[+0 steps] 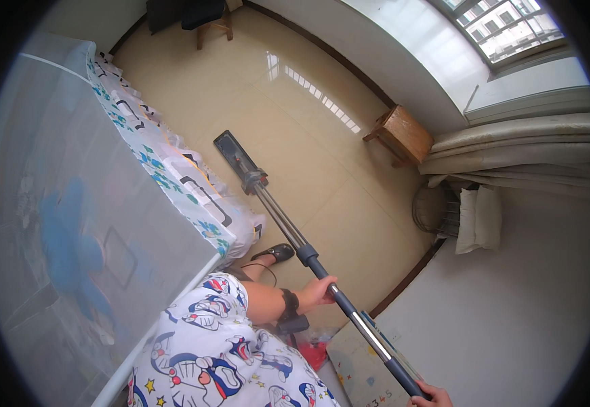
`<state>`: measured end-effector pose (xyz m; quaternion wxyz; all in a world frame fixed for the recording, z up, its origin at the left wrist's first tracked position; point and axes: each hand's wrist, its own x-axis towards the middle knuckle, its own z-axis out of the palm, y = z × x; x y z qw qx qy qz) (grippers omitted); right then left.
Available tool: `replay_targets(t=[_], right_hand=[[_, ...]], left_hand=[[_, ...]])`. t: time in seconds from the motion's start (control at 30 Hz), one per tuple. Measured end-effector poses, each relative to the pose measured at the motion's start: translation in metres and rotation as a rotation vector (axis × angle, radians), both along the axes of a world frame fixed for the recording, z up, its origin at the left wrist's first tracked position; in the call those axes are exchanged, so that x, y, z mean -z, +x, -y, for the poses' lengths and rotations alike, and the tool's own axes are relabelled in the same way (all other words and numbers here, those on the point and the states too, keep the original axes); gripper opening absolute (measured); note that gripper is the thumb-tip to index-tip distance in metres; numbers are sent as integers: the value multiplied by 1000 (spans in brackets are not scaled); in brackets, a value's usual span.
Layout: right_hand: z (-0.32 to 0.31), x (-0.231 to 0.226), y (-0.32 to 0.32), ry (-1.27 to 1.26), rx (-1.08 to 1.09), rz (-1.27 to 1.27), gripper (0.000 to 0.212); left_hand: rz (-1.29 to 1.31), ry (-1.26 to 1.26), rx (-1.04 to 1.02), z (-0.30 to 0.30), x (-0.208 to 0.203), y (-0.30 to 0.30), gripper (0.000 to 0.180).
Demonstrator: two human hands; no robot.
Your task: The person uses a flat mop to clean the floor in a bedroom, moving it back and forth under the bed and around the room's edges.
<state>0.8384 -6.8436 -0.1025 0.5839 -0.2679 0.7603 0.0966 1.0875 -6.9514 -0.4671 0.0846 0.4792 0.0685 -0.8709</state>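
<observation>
A flat mop (282, 220) with a grey and silver pole runs slantwise from the lower right toward the middle of the view. Its dark rectangular mop head (230, 150) is on the tiled floor, close beside the bed's hanging cover. Partway along the pole, my left hand (318, 292) is wrapped round it, with a black strap on the wrist. At the lower edge my right hand (433, 395) grips the top end of the handle; part of that hand is cut off by the frame.
To the left stands a bed under a pale mosquito net (71, 203), with a patterned skirt (166, 159). A wooden stool (403, 136) sits by the wall, near curtains (512, 149) and a round-backed chair (434, 207) with a cushion (478, 219). Another stool (207, 20) is at the far end.
</observation>
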Motion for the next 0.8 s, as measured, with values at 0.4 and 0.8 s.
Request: replay_targets(t=[0.4,0.8], right_hand=[[133,217,163,-633,-312,245,45],[-100,98,27,-10,309,-116,29]], left_hand=[[1252,-601,184,225,211,226,46],[323,-132,850,18,83,-21,47]])
